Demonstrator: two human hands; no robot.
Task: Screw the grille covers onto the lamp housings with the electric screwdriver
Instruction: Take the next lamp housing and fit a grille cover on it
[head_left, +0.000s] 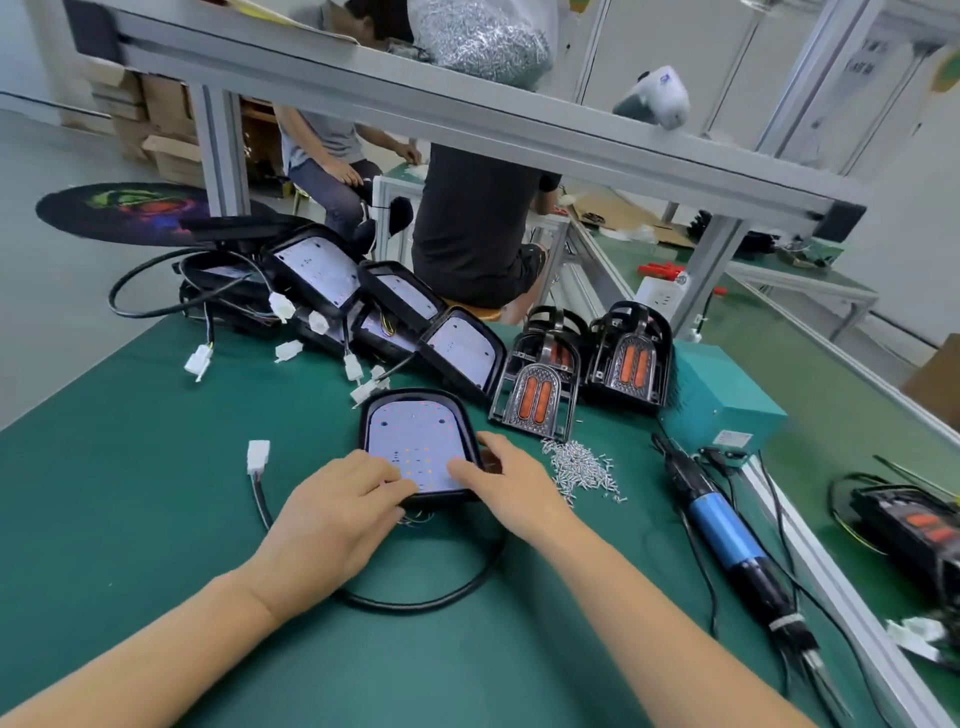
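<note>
On the green mat, both hands, left (343, 499) and right (511, 480), rest flat-fingered on an uncovered housing (415, 447), gripping nothing. Grilles (537, 400), screws (582, 470) and screwdriver (719, 525) lie untouched; fastening this unit seems not yet begun.

Green bench mat (156, 519) carries lamp housings (418, 447), grille covers (540, 400), screw pile (584, 470), electric screwdriver (722, 530).
</note>
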